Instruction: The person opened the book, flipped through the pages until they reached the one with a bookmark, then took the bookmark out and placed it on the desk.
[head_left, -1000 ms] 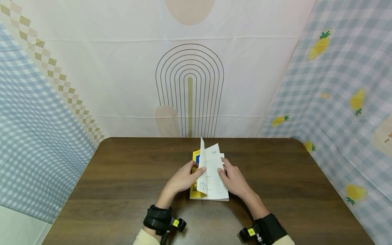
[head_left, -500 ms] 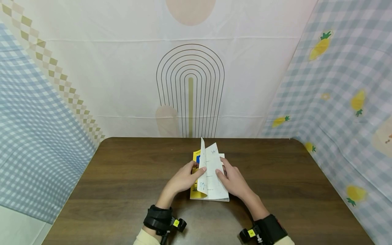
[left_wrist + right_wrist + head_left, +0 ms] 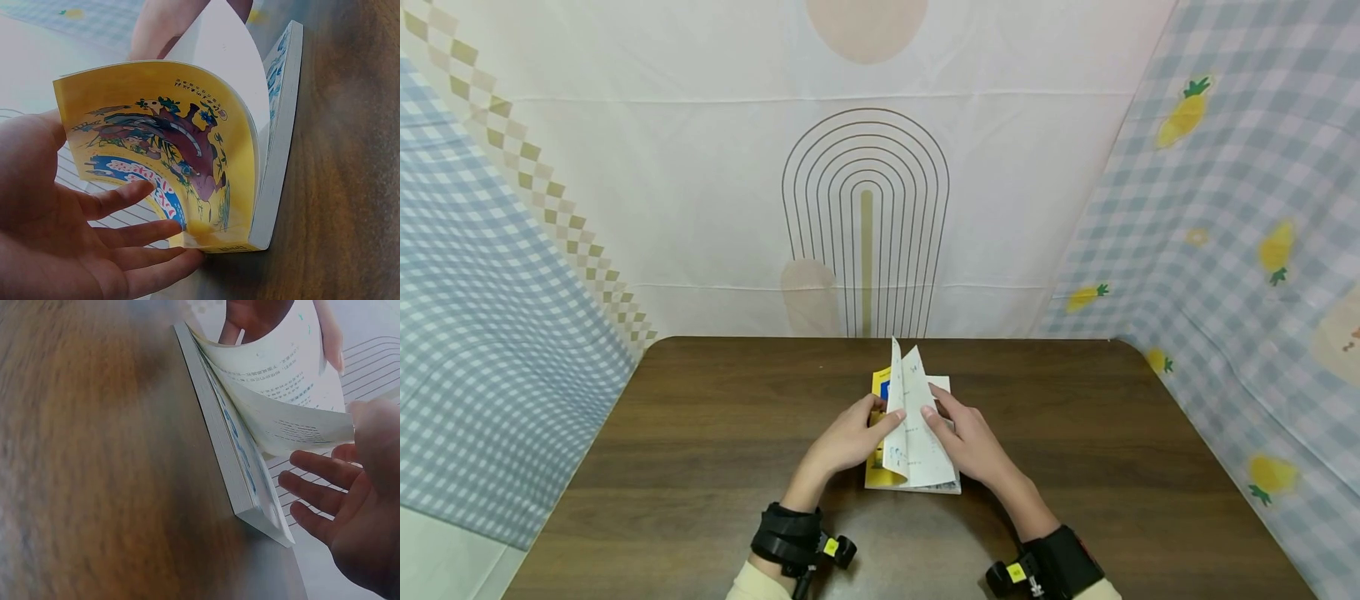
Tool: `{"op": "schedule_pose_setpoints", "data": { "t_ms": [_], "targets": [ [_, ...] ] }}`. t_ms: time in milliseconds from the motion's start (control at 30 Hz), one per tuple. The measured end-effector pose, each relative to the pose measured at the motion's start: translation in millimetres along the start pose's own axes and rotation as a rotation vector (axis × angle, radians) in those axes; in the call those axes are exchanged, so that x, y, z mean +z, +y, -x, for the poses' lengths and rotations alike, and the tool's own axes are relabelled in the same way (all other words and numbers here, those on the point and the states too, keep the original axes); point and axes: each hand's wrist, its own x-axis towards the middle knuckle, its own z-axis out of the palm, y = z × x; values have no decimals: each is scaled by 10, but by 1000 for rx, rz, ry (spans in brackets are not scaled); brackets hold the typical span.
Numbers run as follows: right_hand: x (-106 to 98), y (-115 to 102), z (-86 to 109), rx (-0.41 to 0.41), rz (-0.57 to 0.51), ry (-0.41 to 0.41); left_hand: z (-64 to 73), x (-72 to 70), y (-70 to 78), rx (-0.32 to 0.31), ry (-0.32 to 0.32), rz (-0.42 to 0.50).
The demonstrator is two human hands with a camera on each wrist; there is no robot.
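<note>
A paperback book [image 3: 922, 433] with a yellow illustrated cover [image 3: 169, 125] lies on the table, its cover bent up at the left. My left hand [image 3: 852, 433] pinches that raised cover and the leaf with it, thumb on the inner side, the other fingers spread behind the cover in the left wrist view. At the right, my right hand [image 3: 972, 436] pinches the edge of a lifted white page [image 3: 306, 425] between thumb and forefinger, its other fingers loosely bent. Below that page the thick block of remaining pages [image 3: 219, 431] rests flat, with blue print showing on its top leaf.
The brown wooden table [image 3: 722, 400] extends around the book on all sides. Behind it hangs a white cloth [image 3: 715, 192] with arch lines. Blue checked cloths [image 3: 497, 333] hang at both sides. A black camera strap [image 3: 790, 537] is on each wrist.
The right hand has moved slightly left, lifting and turning the page toward the raised cover. More of the leaf beneath shows at the lower right. My left hand stays in place.
</note>
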Motion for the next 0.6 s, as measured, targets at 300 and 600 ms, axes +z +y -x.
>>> {"op": "schedule_pose_setpoints", "data": {
  "t_ms": [300, 600],
  "targets": [
    [7, -11, 2, 0, -3, -28, -1, 0, -4, -9, -1, 5],
    [29, -1, 4, 7, -5, -33, -7, 6, -3, -16, -3, 2]
  ]
}}
